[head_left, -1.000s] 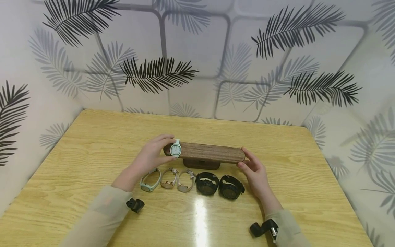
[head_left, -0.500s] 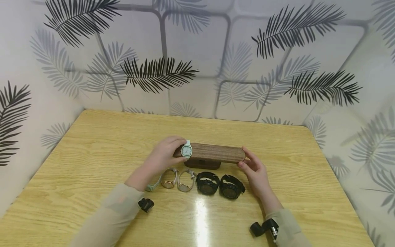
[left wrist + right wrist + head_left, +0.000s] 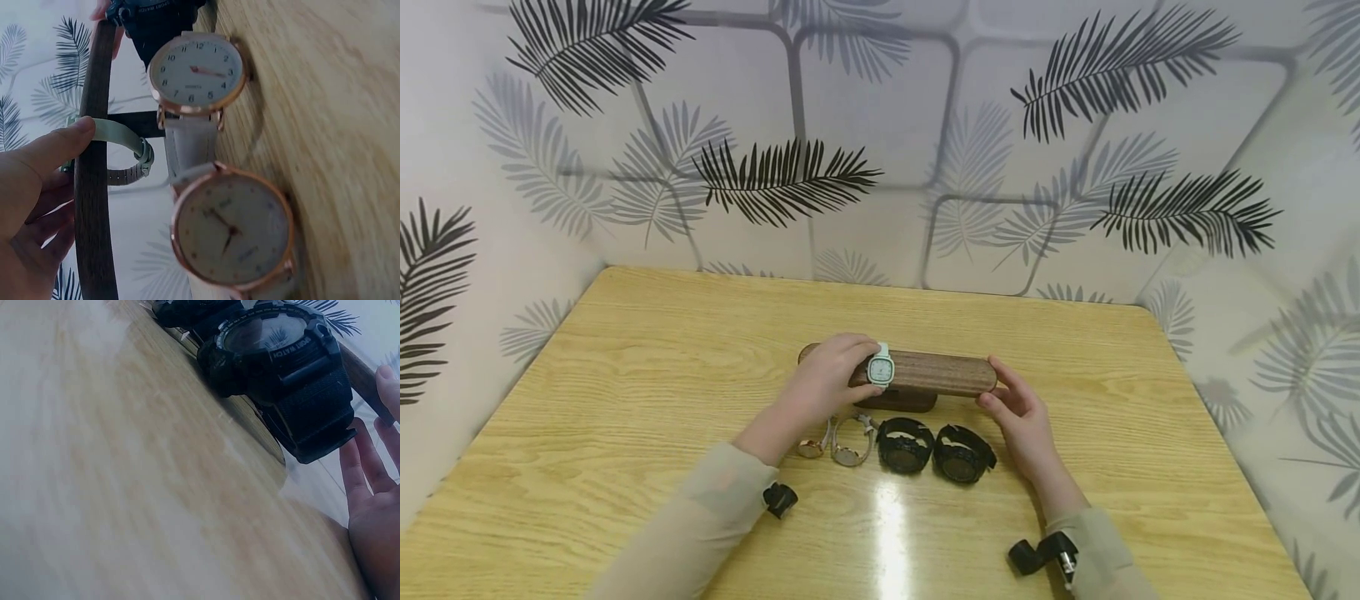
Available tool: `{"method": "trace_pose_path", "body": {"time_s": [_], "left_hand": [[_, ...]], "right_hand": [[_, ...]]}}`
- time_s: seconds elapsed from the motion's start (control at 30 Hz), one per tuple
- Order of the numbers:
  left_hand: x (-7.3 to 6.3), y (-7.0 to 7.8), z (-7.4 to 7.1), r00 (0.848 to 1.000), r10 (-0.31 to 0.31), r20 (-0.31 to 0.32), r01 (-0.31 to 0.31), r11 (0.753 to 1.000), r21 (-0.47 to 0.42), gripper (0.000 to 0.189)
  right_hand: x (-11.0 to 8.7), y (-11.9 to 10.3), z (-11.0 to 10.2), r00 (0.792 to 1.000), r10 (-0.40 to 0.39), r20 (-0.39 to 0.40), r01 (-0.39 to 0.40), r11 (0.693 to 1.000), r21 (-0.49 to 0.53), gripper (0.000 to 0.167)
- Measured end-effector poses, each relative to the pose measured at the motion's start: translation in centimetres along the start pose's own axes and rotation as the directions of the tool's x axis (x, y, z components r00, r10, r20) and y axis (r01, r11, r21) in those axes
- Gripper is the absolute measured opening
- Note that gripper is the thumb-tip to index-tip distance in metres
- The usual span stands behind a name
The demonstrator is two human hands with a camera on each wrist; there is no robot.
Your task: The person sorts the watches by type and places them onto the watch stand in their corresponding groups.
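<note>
A mint-green watch [image 3: 881, 371] is looped around the dark wooden bar [image 3: 947, 372] of a watch stand, its square dial facing up. My left hand [image 3: 823, 379] pinches this watch, with the thumb on its strap [image 3: 119, 134] in the left wrist view. The strap hangs below the bar as a buckled loop. At the bar's right end, my right hand [image 3: 1026, 421] holds the tip between thumb and fingers. Beneath the bar sits the stand's dark base [image 3: 898, 403], partly covered.
In front of the stand are two rose-gold watches [image 3: 847, 454] with pale straps and two black sport watches [image 3: 904, 454]. The wooden table [image 3: 1075, 358] ends at a leaf-patterned backdrop [image 3: 880, 108]. Small black devices [image 3: 780, 500] are on both wrists.
My left hand has slid the mint-green watch rightward along the bar from its left end. The left forearm now covers a second mint-green watch on the table. My right hand stays put.
</note>
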State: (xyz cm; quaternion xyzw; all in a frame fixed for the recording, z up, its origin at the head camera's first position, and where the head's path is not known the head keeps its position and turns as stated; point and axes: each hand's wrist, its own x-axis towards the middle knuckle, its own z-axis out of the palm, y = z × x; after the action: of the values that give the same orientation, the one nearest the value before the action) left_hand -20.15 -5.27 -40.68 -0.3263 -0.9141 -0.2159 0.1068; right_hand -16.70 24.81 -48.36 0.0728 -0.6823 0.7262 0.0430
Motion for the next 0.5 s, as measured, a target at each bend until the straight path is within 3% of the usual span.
{"method": "trace_pose_path", "body": {"time_s": [0.33, 0.5], "left_hand": [[0.4, 0.75, 0.37, 0.999, 0.019, -0.033, -0.018, 1.0, 0.004, 0.051], [0.62, 1.11, 0.46, 1.0, 0.024, -0.014, -0.024, 1.0, 0.01, 0.053]], "right_hand": [[0.13, 0.27, -0.01, 1.0, -0.021, 0.001, 0.021, 1.0, 0.006, 0.053], [0.1, 0.36, 0.02, 0.999, -0.041, -0.003, 0.041, 0.999, 0.0, 0.053]]}}
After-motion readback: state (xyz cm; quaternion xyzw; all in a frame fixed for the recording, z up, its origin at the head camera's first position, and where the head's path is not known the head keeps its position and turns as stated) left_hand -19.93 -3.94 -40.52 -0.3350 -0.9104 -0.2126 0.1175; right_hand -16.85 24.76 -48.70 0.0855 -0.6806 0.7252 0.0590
